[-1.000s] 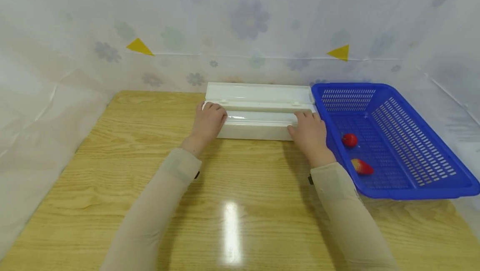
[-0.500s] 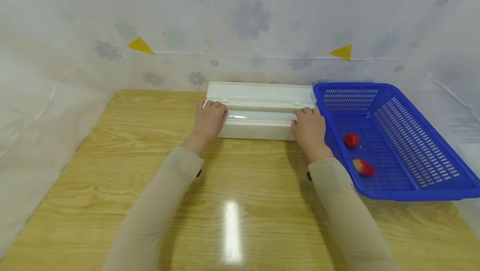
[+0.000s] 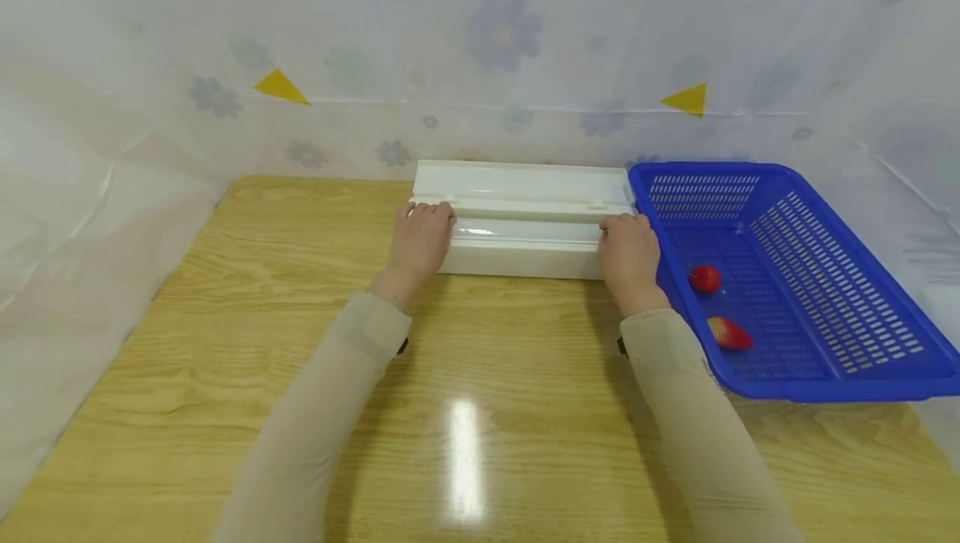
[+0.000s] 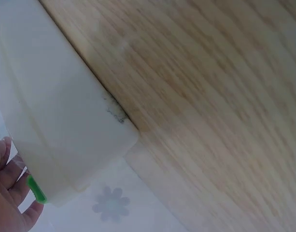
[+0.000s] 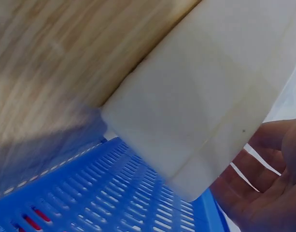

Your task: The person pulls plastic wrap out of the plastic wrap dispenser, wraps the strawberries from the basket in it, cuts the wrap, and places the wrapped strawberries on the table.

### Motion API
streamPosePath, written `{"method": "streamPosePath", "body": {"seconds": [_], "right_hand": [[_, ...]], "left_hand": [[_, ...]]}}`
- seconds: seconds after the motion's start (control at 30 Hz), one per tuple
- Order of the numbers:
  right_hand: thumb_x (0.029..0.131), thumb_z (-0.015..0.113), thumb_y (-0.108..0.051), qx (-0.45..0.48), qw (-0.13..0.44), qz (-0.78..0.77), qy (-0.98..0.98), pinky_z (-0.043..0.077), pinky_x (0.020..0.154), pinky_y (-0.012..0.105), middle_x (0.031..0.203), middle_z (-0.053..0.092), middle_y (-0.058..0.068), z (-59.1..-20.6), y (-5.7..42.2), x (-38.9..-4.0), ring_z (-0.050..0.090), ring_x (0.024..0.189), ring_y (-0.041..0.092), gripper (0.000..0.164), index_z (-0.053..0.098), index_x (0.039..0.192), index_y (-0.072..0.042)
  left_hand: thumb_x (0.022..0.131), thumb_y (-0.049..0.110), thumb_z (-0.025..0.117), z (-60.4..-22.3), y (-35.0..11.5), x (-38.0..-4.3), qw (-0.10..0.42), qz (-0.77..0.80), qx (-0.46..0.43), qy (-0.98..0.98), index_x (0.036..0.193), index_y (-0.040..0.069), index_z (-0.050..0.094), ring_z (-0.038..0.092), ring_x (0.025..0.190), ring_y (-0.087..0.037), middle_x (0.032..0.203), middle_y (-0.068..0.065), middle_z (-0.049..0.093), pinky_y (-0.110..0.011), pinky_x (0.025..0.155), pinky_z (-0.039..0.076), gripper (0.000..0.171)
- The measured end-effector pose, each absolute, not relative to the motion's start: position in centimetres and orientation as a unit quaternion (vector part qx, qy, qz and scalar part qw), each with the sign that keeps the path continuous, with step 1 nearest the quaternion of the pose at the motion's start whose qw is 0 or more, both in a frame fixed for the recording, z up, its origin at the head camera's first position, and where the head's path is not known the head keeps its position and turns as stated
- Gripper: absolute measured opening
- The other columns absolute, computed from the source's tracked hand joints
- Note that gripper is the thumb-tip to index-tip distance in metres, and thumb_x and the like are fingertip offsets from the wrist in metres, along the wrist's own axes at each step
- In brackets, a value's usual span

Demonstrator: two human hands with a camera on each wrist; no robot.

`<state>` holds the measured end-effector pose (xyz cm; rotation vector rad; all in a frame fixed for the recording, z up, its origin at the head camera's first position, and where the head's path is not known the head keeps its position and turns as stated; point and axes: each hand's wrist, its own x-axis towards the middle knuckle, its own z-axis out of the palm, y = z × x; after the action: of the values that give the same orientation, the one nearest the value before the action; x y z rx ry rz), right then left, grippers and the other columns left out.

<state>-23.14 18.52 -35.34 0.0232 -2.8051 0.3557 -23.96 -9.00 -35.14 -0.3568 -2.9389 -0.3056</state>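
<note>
A long white cling film dispenser box (image 3: 528, 261) lies at the back of the table with its lid (image 3: 525, 181) raised behind it. A glossy roll (image 3: 510, 229) shows inside. My left hand (image 3: 422, 238) is at the box's left end, fingers bent over the top edge. In the left wrist view, clear wrinkled film shows by its fingertips, beside a green piece (image 4: 36, 189) at the box end. My right hand (image 3: 630, 255) is at the right end, thumb and forefinger pinched together at the front edge of the opening; what they pinch is hard to make out.
A blue plastic basket (image 3: 802, 193) stands right beside the box's right end. It holds a round red fruit (image 3: 705, 279) and a red-yellow fruit (image 3: 729, 334). A patterned curtain (image 3: 502, 34) hangs directly behind the wooden table (image 3: 487, 359).
My right hand has shifted slightly right along the box's edge, and its thumb has drawn in to the forefinger. My left hand stays at the left end. The box has not visibly moved.
</note>
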Motion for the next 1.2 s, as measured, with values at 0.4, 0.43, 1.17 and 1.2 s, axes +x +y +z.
{"method": "streamPosePath", "body": {"seconds": [0.4, 0.43, 1.17, 1.2], "right_hand": [[0.091, 0.051, -0.002, -0.014, 0.171, 0.18, -0.969, 0.049, 0.08, 0.054, 0.101, 0.065, 0.027, -35.3, 18.8, -23.0, 0.06, 0.094, 0.044, 0.021, 0.065, 0.105, 0.005], [0.091, 0.051, -0.002, -0.014, 0.17, 0.181, -0.969, 0.049, 0.08, 0.053, 0.101, 0.065, 0.028, -35.3, 18.8, -23.1, 0.06, 0.094, 0.044, 0.021, 0.065, 0.105, 0.005], [0.101, 0.031, -0.012, -0.054, 0.141, 0.284, -0.947, 0.044, 0.08, 0.055, 0.098, 0.056, 0.031, -34.8, 18.7, -23.3, 0.056, 0.091, 0.046, 0.026, 0.047, 0.109, 0.007], [0.101, 0.031, -0.012, -0.053, 0.146, 0.285, -0.946, 0.044, 0.08, 0.055, 0.098, 0.056, 0.032, -34.8, 18.7, -23.3, 0.055, 0.091, 0.046, 0.026, 0.047, 0.109, 0.007]], "left_hand": [[0.101, 0.024, 0.04, -35.3, -8.8, -23.9, 0.094, -0.103, -0.111, -0.984, 0.111, 0.007, 0.056, 0.059, 0.107, -0.026, 0.108, -0.01, 0.068, -0.043, 0.11, 0.03, 0.025], [0.101, 0.023, 0.04, -35.2, -8.8, -23.9, 0.095, -0.103, -0.112, -0.984, 0.111, 0.007, 0.056, 0.059, 0.106, -0.026, 0.107, -0.01, 0.068, -0.043, 0.11, 0.03, 0.025], [0.102, 0.019, 0.038, -34.3, -8.9, -23.5, 0.111, -0.184, -0.112, -0.97, 0.108, 0.0, 0.053, 0.057, 0.062, -0.021, 0.08, -0.013, 0.065, -0.031, 0.06, 0.051, 0.025], [0.102, 0.018, 0.038, -34.2, -8.9, -23.5, 0.108, -0.186, -0.111, -0.97, 0.109, 0.0, 0.052, 0.055, 0.061, -0.02, 0.08, -0.013, 0.064, -0.031, 0.059, 0.05, 0.025]]}}
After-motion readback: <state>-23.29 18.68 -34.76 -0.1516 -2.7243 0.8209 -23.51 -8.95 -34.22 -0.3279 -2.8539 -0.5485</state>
